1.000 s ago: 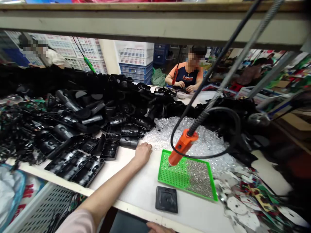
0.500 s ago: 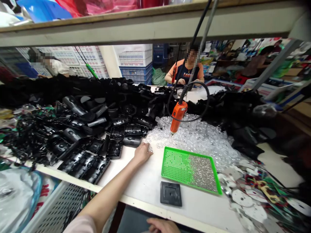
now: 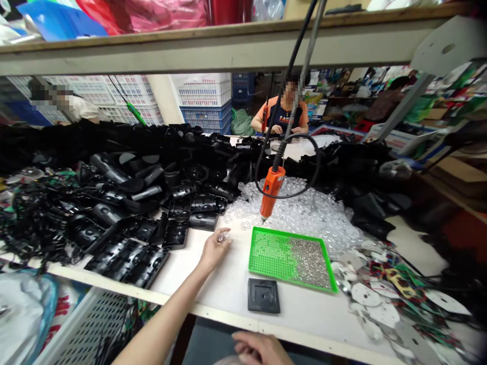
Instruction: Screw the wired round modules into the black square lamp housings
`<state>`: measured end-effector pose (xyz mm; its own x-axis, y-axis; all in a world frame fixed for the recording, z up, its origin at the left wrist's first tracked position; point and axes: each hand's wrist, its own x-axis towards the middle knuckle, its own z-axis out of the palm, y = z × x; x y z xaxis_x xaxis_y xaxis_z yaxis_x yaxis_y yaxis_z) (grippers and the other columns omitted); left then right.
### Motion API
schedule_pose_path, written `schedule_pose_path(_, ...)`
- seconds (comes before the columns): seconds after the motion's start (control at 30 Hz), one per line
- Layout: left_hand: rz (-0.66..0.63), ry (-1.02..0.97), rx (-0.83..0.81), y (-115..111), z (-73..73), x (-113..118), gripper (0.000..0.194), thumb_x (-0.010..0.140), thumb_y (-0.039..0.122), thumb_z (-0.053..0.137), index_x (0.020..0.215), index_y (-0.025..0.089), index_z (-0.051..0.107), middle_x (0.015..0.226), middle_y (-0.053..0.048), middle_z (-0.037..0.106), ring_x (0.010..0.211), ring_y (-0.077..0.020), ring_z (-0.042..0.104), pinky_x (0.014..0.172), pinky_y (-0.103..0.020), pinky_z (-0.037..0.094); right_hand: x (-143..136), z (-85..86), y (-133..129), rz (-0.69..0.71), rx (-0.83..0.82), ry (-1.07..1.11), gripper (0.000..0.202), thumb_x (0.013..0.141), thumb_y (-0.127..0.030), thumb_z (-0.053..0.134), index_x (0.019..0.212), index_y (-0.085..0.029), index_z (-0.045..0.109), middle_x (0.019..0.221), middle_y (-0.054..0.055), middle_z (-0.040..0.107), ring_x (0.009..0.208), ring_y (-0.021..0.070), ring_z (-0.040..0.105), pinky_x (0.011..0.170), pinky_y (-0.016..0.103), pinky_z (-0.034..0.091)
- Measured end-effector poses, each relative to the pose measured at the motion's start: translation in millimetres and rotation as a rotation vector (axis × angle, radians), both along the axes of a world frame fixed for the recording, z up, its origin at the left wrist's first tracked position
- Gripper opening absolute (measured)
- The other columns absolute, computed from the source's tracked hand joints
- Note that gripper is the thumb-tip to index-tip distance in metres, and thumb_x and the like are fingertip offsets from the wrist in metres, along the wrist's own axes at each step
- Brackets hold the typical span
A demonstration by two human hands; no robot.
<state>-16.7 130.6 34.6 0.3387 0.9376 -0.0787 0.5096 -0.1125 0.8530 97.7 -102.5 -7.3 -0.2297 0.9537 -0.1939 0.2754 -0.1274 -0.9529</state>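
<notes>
My left hand [image 3: 213, 252] is over the white tabletop, just left of the green tray, with its fingertips closed around small clear plastic pieces [image 3: 223, 236]; how many I cannot make out. My right hand [image 3: 263, 350] rests below the table's front edge, loosely bent, fingers apart, with nothing visible in it. A heap of clear plastic pieces [image 3: 304, 203] lies beyond the left hand. Above the heap's near side hangs an orange electric screwdriver [image 3: 272, 192]. The green perforated tray [image 3: 268, 253] holds small metal screws [image 3: 310, 261] in its right half. Nearer me lies a black square block [image 3: 263, 295].
Black plastic housings [image 3: 129, 261] and tangled wired parts [image 3: 34, 218] cover the left. White discs and coloured wires [image 3: 384, 299] lie at the right. A shelf beam [image 3: 190, 48] crosses overhead. A co-worker [image 3: 283, 114] sits across the table. A white crate [image 3: 87, 324] stands below left.
My left hand has drawn back slightly from the edge of the clear heap, and clear pieces now show in its fingertips. My right hand has risen slightly. The whole view has shifted a little.
</notes>
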Motion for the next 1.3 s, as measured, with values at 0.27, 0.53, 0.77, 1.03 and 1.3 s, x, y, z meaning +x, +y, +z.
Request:
schedule_pose_path(0.27, 0.060, -0.629, -0.681, -124, 6.2, 3, 0.057, 0.082, 0.065, 0.051, 0.112, 0.018, 0.061, 0.106, -0.010, 0.065, 0.096, -0.0212, 0.063, 0.076, -0.030, 0.050, 24, 40.1, 10, -0.492, 0.073, 0.106, 0.047, 0.086, -0.049, 0.056, 0.119, -0.018, 0.064, 0.099, 0.011, 0.074, 0.081, 0.0194, 0.070, 0.072, 0.031, 0.059)
schedule_pose_path(0.53, 0.003, -0.614, -0.701, -155, 11.7, 9, 0.051, 0.074, 0.060, 0.069, 0.101, 0.017, 0.071, 0.083, -0.004, 0.067, 0.070, -0.0134, 0.050, 0.063, -0.023, 0.037, 27, 38.6, 7, -0.619, 0.244, 0.042, 0.033, 0.091, -0.034, 0.052, 0.116, -0.017, 0.065, 0.095, 0.010, 0.073, 0.072, 0.0152, 0.069, 0.063, 0.023, 0.059)
schedule_pose_path(0.77, -0.108, -0.585, -0.768, -155, 5.3, 10, 0.057, 0.063, 0.057, 0.078, 0.102, 0.015, 0.073, 0.069, -0.001, 0.063, 0.056, -0.0088, 0.042, 0.054, -0.021, 0.030, 47, 39.2, 10, -0.537, 0.605, -0.153, 0.031, 0.080, -0.010, 0.060, 0.102, -0.028, 0.073, 0.093, 0.004, 0.070, 0.084, 0.0157, 0.067, 0.071, 0.027, 0.058)
schedule_pose_path(1.03, -0.050, -0.574, -0.802, -151, 12.7, 5, 0.065, 0.070, 0.068, 0.066, 0.107, 0.015, 0.071, 0.064, -0.001, 0.062, 0.058, -0.0112, 0.052, 0.056, -0.022, 0.037, 50, 34.5, 9, -0.509, 0.762, -0.172, 0.034, 0.079, -0.003, 0.058, 0.095, -0.029, 0.073, 0.087, 0.003, 0.069, 0.082, 0.0165, 0.063, 0.067, 0.031, 0.056)
schedule_pose_path(1.3, 0.003, -0.574, -0.811, -151, 18.4, 1, 0.051, 0.064, 0.051, 0.080, 0.097, 0.016, 0.066, 0.064, 0.002, 0.061, 0.053, -0.0078, 0.049, 0.053, -0.019, 0.038, 49, 49.6, 2, -0.314, 0.857, -0.545, 0.039, 0.083, -0.007, 0.054, 0.114, -0.027, 0.066, 0.102, 0.008, 0.070, 0.093, 0.0205, 0.063, 0.076, 0.038, 0.057)
